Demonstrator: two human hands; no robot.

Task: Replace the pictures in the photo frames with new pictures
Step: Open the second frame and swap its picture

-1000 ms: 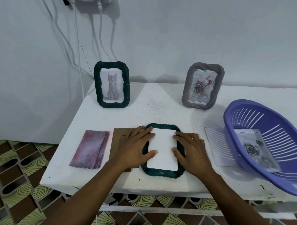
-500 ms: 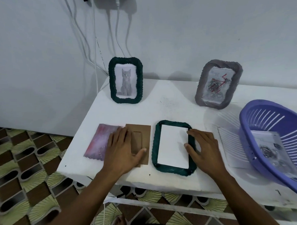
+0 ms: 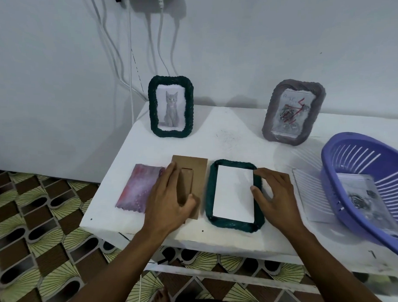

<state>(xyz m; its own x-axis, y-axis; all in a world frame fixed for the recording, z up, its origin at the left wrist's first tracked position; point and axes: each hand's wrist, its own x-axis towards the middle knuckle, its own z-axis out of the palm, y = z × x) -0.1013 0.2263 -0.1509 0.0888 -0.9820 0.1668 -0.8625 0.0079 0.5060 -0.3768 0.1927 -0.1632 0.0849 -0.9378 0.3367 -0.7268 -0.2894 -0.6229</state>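
A dark green frame lies face down near the table's front edge, with a white picture back set in its opening. My right hand rests on the frame's right rim, thumb on the white sheet. Left of it lies the brown backing board; my left hand closes around its stand flap. A pink-purple picture lies at the far left. At the back, a green frame with a cat picture and a grey frame with a rose picture lean upright against the wall.
A purple slotted basket at the right holds a rose picture in a clear sleeve and overlaps a white sheet. White cables hang down the wall at the back left. The white table ends just before my forearms.
My left hand left the face-down frame, moved left onto the brown backing board and closed on its flap. My right hand stayed on the frame's right rim. The view shifted left.
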